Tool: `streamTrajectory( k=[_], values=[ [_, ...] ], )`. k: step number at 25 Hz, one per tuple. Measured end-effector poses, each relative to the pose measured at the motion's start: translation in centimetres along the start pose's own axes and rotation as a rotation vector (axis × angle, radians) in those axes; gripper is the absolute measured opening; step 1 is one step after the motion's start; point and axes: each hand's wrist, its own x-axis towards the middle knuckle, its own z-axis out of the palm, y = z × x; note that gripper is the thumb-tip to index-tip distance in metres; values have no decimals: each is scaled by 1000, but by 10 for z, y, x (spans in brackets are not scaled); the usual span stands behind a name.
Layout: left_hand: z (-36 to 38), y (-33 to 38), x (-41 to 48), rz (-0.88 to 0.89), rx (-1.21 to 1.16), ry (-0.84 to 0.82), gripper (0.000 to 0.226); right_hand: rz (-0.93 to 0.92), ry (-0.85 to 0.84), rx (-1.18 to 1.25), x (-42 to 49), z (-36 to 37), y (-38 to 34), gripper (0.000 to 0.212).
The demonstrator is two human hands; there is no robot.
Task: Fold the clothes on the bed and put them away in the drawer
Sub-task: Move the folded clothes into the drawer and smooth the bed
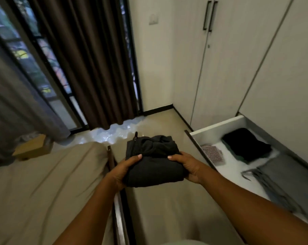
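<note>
Held bundle, mid-air, over the glossy beige floor [167,213] between the bed [43,183] and the open drawer [218,125]. The folded dark garment [152,156] is a thick, soft, matte charcoal fabric, squared into a compact block, with rumpled folds along its far edge and one zip pull standing up at the far left corner.

Grip: my left hand [122,171] and my right hand [186,166] clasp the block from opposite sides. Each thumb lies flat across the top surface and each palm presses against a side. The remaining fingers curl beneath the cloth, so I cannot tell how widely they are spread.

Drawer: a white, smooth-walled, rectangular tray, pulled out at my right. It contains three items: one black folded piece [246,146] at the far end, one grey folded garment [287,181] with loose cords nearer to me, and one small red-and-white patterned piece [212,153] against the front wall.

Surroundings: the bed bears a creased tan sheet. There are two curtains, one brown and pleated [89,59] and one grey [13,103], and two pale wardrobe doors [229,68] with two slim dark bar handles [207,15].
</note>
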Motion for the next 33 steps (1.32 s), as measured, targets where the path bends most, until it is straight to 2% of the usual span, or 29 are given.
streamTrajectory(
  k=[3, 8, 12, 17, 22, 25, 33],
  values=[
    [76, 0, 17, -8, 135, -86, 52, -85, 136, 95, -44, -61, 1, 45],
    [210, -33, 27, -36, 314, -246, 55, -134, 360, 206, -130, -174, 35, 48],
    [314, -80, 31, -41, 470, -328, 73, -137, 543, 291, -200, -252, 86, 61],
    [401, -139, 40, -76, 716, -384, 88, -110, 737, 521, -257, -297, 156, 57],
    [441, -166, 71, -32, 975, -411, 80, -62, 800, 622, -262, -313, 184, 60],
    [448, -169, 101, -31, 1066, -422, 78, -11, 793, 590, -246, -320, 190, 71],
    [440, -163, 223, -170, 1114, -353, 66, 153, 761, 532, -145, -352, 170, 72]
  ],
)
